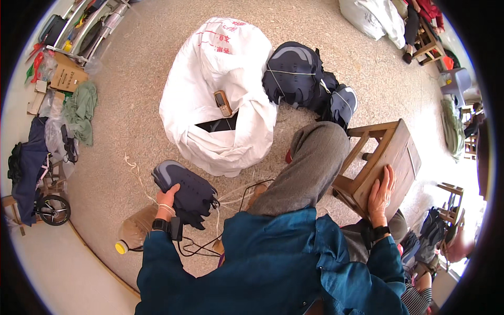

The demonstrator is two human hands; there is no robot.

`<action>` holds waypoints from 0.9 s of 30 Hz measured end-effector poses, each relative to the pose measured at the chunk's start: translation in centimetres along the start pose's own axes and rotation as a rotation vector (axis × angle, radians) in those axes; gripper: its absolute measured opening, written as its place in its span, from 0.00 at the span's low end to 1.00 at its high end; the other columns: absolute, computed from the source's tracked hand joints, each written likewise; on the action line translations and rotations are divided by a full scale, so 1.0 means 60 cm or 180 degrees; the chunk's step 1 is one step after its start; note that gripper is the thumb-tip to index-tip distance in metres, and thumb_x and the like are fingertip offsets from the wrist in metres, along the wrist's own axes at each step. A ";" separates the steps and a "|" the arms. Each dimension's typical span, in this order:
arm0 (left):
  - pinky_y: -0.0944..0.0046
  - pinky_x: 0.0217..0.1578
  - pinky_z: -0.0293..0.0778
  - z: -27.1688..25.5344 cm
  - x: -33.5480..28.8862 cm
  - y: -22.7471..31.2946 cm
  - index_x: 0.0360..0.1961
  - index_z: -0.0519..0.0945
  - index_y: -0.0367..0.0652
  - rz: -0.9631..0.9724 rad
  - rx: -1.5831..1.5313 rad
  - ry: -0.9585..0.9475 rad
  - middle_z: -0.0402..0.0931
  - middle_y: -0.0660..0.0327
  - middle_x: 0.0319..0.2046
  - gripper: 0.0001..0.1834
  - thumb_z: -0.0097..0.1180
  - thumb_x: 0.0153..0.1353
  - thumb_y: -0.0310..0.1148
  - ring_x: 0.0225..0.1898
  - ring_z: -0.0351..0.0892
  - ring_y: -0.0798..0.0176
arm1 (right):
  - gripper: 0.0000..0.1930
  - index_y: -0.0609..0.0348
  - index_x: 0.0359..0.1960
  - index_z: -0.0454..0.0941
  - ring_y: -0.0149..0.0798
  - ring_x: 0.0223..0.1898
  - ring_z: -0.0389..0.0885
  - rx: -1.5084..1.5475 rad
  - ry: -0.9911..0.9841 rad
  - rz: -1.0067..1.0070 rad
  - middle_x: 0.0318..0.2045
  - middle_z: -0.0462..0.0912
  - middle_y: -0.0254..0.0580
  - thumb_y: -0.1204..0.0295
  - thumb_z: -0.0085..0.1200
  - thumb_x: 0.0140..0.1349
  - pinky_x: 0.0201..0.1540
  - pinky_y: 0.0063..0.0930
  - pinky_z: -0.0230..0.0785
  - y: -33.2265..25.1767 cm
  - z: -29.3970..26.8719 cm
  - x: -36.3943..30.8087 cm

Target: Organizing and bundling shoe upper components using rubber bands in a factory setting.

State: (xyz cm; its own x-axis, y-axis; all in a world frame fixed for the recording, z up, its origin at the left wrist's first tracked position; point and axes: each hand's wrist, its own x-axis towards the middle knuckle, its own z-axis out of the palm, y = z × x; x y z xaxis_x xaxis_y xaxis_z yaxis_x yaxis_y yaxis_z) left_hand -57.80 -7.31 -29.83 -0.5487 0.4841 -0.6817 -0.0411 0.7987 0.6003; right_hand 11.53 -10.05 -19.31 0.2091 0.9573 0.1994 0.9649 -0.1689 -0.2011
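My left hand [167,200] is closed on a stack of dark blue-grey cut fabric pieces [190,188], shaped like shoe uppers with a lighter grey curved end. Loose pale strings [231,199] trail beside the stack. My right hand [381,196] lies with its fingers stretched out against a wooden stool [401,163], which is tipped on its side by my knee. In front of me stands a big white sack [210,79], its mouth folded down, with dark material inside. A mobile phone [222,103] rests on the sack. Right of it lie string-tied bundles [294,76] of similar dark pieces.
A large brown bottle with a yellow cap [122,247] lies by my left forearm, near a black cable [202,251]. At the left wall are a cardboard box [68,74], green cloth [81,110] and a small bicycle wheel [53,209]. People sit at the right side.
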 end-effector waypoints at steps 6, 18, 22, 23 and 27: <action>0.55 0.48 0.79 0.147 0.051 0.028 0.52 0.80 0.29 0.0498 0.0456 0.0308 0.84 0.46 0.47 0.33 0.74 0.46 0.36 0.46 0.85 0.49 | 0.27 0.63 0.67 0.64 0.58 0.71 0.59 0.0028 -0.0028 0.0114 0.69 0.64 0.55 0.74 0.44 0.65 0.74 0.49 0.47 -0.011 0.002 0.010; 0.47 0.53 0.76 0.387 0.079 0.007 0.51 0.74 0.28 0.0577 0.1957 0.0724 0.80 0.35 0.47 0.37 0.71 0.46 0.45 0.51 0.80 0.34 | 0.27 0.63 0.66 0.65 0.59 0.70 0.60 0.0002 -0.0045 0.0144 0.68 0.65 0.55 0.74 0.45 0.63 0.74 0.50 0.47 -0.019 -0.002 0.013; 0.55 0.50 0.77 0.237 0.093 -0.056 0.55 0.76 0.27 0.0637 0.1250 0.0264 0.81 0.42 0.50 0.38 0.75 0.45 0.39 0.50 0.83 0.45 | 0.27 0.63 0.67 0.65 0.59 0.70 0.60 0.0065 -0.0044 0.0132 0.68 0.66 0.55 0.74 0.44 0.64 0.74 0.50 0.47 -0.023 -0.004 0.019; 0.55 0.50 0.78 0.208 0.082 -0.070 0.55 0.76 0.27 0.0682 0.1229 0.0256 0.81 0.43 0.50 0.38 0.75 0.45 0.38 0.50 0.83 0.46 | 0.27 0.64 0.67 0.65 0.59 0.70 0.60 0.0027 -0.0028 0.0113 0.68 0.66 0.55 0.74 0.44 0.64 0.74 0.50 0.47 -0.019 -0.003 0.018; 0.53 0.54 0.75 0.109 0.022 -0.086 0.53 0.77 0.28 0.0361 0.1113 0.0293 0.81 0.40 0.50 0.36 0.75 0.44 0.36 0.52 0.81 0.41 | 0.28 0.64 0.68 0.64 0.59 0.71 0.59 0.0026 -0.0032 0.0107 0.68 0.65 0.55 0.74 0.45 0.64 0.74 0.50 0.46 -0.011 0.000 0.014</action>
State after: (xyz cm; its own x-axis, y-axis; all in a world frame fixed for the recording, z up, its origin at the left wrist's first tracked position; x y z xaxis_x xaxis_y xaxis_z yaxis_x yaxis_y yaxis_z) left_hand -52.83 -8.44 -36.54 -0.6067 0.5550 -0.5691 0.3030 0.8234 0.4799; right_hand 11.09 -9.12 -19.02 0.2398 0.9535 0.1827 0.9560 -0.1992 -0.2152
